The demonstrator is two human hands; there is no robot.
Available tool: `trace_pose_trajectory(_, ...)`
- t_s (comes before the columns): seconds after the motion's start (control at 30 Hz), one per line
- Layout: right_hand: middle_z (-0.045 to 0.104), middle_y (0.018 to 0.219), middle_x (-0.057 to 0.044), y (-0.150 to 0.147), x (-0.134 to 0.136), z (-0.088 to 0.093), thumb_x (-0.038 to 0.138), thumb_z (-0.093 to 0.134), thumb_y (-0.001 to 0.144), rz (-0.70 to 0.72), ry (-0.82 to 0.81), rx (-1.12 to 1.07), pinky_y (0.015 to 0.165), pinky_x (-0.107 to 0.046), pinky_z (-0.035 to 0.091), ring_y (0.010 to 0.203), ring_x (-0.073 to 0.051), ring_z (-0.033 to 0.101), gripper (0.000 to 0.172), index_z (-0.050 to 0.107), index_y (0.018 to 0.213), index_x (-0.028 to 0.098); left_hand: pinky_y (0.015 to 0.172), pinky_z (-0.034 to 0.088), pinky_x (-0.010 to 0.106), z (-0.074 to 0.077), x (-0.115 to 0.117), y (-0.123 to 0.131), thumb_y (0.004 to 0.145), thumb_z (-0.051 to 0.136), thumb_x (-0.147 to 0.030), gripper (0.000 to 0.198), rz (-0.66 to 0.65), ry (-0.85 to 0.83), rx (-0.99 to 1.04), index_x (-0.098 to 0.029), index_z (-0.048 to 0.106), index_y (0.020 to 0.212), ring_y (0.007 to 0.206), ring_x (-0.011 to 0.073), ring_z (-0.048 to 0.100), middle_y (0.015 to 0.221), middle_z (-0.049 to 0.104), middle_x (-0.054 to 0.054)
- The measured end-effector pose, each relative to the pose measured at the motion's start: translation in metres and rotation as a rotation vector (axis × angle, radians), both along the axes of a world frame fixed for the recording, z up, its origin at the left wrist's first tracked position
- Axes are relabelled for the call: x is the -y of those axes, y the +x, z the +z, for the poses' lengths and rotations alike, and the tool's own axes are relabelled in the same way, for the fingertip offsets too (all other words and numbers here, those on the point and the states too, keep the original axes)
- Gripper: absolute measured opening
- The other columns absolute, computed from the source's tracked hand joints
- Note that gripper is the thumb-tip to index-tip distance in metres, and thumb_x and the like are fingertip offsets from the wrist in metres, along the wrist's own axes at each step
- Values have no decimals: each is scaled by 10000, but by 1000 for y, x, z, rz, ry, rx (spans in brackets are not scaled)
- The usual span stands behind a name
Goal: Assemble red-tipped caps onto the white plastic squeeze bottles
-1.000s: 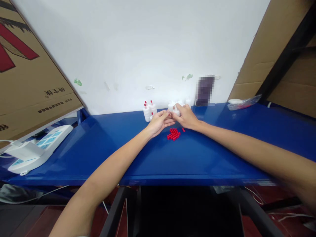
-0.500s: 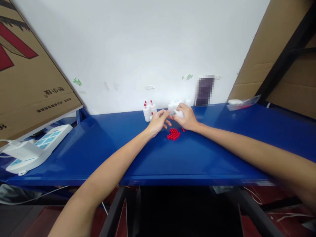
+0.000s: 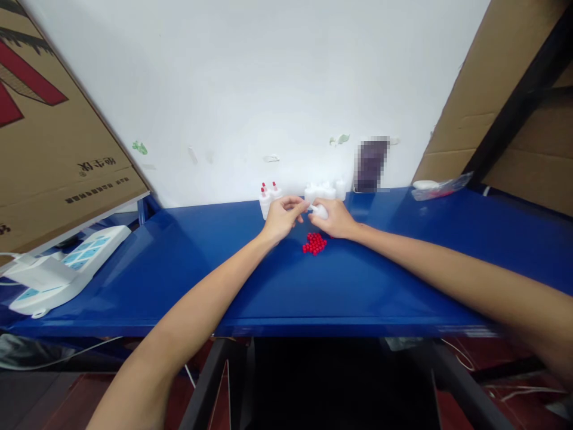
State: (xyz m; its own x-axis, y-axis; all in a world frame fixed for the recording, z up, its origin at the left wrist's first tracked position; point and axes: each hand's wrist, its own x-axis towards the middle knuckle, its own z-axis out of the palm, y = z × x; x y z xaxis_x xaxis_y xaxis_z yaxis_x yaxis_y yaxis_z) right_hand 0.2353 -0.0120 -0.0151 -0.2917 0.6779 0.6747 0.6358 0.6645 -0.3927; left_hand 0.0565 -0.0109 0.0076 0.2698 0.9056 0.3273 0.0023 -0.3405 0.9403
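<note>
My right hand (image 3: 336, 220) is wrapped round a small white squeeze bottle (image 3: 321, 211), tilted so that its pointed nozzle faces left. At the nozzle's tip, the thumb and fingers of my left hand (image 3: 281, 218) are pinched together. Whatever lies between them is hidden. Below the hands sits a pile of small red caps (image 3: 314, 243) on the blue table (image 3: 286, 286). Several white bottles with red tips (image 3: 265, 200) stand behind my left hand, partly covered by it. More white bottles (image 3: 326, 190), with no red tips showing, are behind my right hand.
A white power strip (image 3: 85, 263) with a plugged-in adapter lies at the left. Cardboard (image 3: 58, 131) leans on the left side. A clear plastic bag (image 3: 441, 188) lies at the back right, and a white wall (image 3: 250, 95) closes off the rear.
My right hand has turned and lowered slightly, pointing the bottle's nozzle more to the left. My left fingers have closed in at the nozzle tip, and more of the rear bottles shows.
</note>
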Motion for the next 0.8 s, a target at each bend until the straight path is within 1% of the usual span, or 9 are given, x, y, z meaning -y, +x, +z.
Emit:
trace_pose_trajectory(0.13, 711, 762, -35, 1, -7, -4, 362, 619, 819, 6, -23, 4, 632, -305, 432, 644, -190, 602, 212, 665, 931, 188, 495, 434, 198, -4, -1, 0, 728, 821, -406, 325, -7, 77, 10, -141, 668, 838, 592, 93, 613, 744, 693, 26)
trace_pose_trajectory(0.27, 687, 763, -18, 2, -11, -5, 360, 614, 849, 31, -24, -8, 627, -298, 427, 642, -180, 582, 204, 644, 970, 198, 556, 465, 230, -6, -6, -2, 731, 809, -330, 255, 45, 142, 14, -144, 704, 871, 650, 110, 632, 834, 718, 42)
trace_pose_trajectory(0.37, 683, 804, -32, 1, -10, -4, 319, 603, 848, 69, -13, -2, 649, -309, 434, 676, -186, 587, 162, 634, 947, 194, 650, 500, 262, -6, -6, -4, 748, 798, -283, 212, 71, 207, -46, -154, 727, 899, 702, 122, 640, 901, 740, 52)
trace_pose_trajectory(0.47, 694, 865, -52, 0, -7, -2, 285, 580, 848, 91, 1, 6, 692, -330, 451, 730, -207, 607, 142, 623, 950, 196, 732, 511, 292, -6, -2, -5, 785, 775, -273, 166, 98, 318, -148, -167, 747, 908, 739, 137, 639, 925, 755, 59)
trace_pose_trajectory(0.57, 685, 898, -61, 0, -6, -2, 264, 564, 842, 114, 25, 35, 731, -342, 458, 782, -220, 614, 123, 602, 942, 203, 743, 503, 304, -6, 3, -7, 833, 743, -303, 129, 118, 454, -281, -191, 761, 895, 724, 145, 615, 908, 751, 56)
trace_pose_trajectory(0.67, 660, 877, -60, 1, -7, -3, 273, 562, 830, 125, 41, 49, 724, -340, 449, 786, -220, 600, 100, 574, 904, 207, 742, 490, 306, -6, 6, -8, 862, 725, -340, 143, 80, 582, -391, -210, 764, 908, 707, 146, 592, 899, 735, 53)
trace_pose_trajectory(0.8, 642, 838, -57, 2, -7, -3, 290, 549, 828, 117, 44, 54, 694, -335, 427, 749, -213, 579, 91, 544, 868, 208, 743, 490, 303, -7, 6, -9, 913, 672, -334, 154, 42, 674, -419, -209, 754, 953, 726, 143, 596, 945, 723, 64)
